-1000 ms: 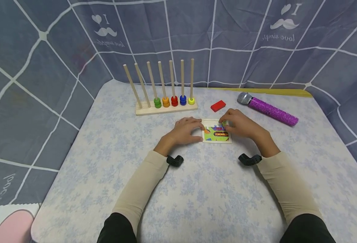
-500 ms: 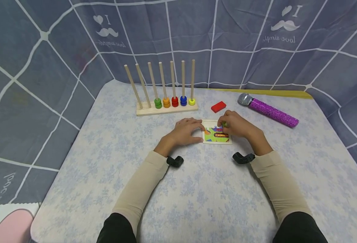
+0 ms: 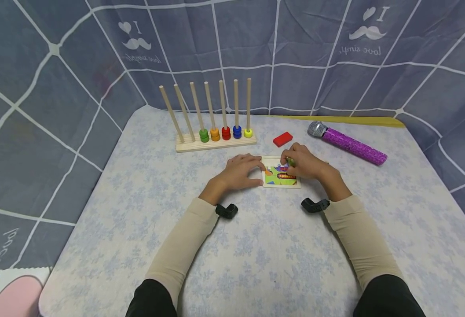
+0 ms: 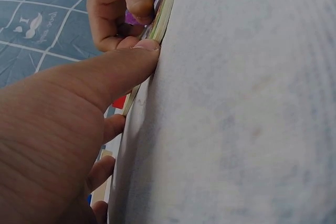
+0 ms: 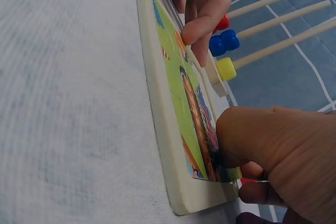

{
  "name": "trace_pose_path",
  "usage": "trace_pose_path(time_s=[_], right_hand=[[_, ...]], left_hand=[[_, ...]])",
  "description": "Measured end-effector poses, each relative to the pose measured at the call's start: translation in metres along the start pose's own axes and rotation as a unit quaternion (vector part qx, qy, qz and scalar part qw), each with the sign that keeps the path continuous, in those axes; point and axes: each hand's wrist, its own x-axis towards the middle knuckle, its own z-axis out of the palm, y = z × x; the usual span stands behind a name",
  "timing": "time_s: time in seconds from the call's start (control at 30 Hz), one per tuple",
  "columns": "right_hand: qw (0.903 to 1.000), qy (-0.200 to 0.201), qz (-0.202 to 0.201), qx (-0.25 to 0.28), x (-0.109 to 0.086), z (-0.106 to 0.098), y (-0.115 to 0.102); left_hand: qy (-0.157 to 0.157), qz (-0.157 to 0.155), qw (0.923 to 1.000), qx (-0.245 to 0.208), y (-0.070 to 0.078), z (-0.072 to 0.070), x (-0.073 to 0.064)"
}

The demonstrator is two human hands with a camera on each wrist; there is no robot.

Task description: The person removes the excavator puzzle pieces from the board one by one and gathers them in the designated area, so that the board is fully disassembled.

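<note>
A small wooden jigsaw puzzle (image 3: pixel 281 181) with a pale frame and a bright green picture lies on the table in the head view. My left hand (image 3: pixel 240 171) holds its left side, thumb at the near corner and index finger on the orange part of the picture. At the upper right of the board, my right hand (image 3: pixel 305 162) pinches a green puzzle piece (image 3: pixel 291 162) between thumb and fingers. The fingers hide much of that piece. In the right wrist view the right thumb (image 5: pixel 236 135) covers part of the picture (image 5: pixel 178 87).
Behind the puzzle stands a wooden peg rack (image 3: pixel 216 145) with coloured beads on several pegs. A red block (image 3: pixel 283 139) lies beyond the board. To its right rests a purple glittery microphone (image 3: pixel 347 143). A grey patterned cloth (image 3: pixel 248 44) hangs along the table's back.
My right hand has shifted a little left over the board, its fingers curling closer round the green piece, which now looks tilted. My left hand stays on the puzzle's left side.
</note>
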Motion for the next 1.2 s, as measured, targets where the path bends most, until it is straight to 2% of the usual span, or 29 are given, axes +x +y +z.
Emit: trace_pose_path(time_s=[0.27, 0.57, 0.73, 0.93, 1.2], right_hand=[[0.9992, 0.021, -0.032, -0.010, -0.0014, 0.0001, -0.0003], [0.9997, 0.023, 0.004, -0.004, -0.0023, -0.0023, -0.0027], [0.9996, 0.028, -0.008, 0.004, -0.0045, -0.0041, -0.0039], [0.9988, 0.038, -0.028, -0.009, -0.0063, -0.0028, -0.0029], [0.9993, 0.026, -0.019, -0.019, -0.0073, -0.0034, -0.0008]], left_hand=[[0.002, -0.001, 1.0000, -0.003, -0.0015, 0.0011, 0.0002], [0.006, 0.001, 1.0000, -0.001, -0.0005, 0.0009, -0.0008], [0.005, 0.001, 1.0000, -0.002, 0.0000, 0.0006, -0.0012], [0.004, 0.000, 1.0000, -0.004, 0.0003, 0.0014, -0.0022], [0.005, 0.000, 1.0000, -0.002, 0.0000, 0.0014, -0.0017]])
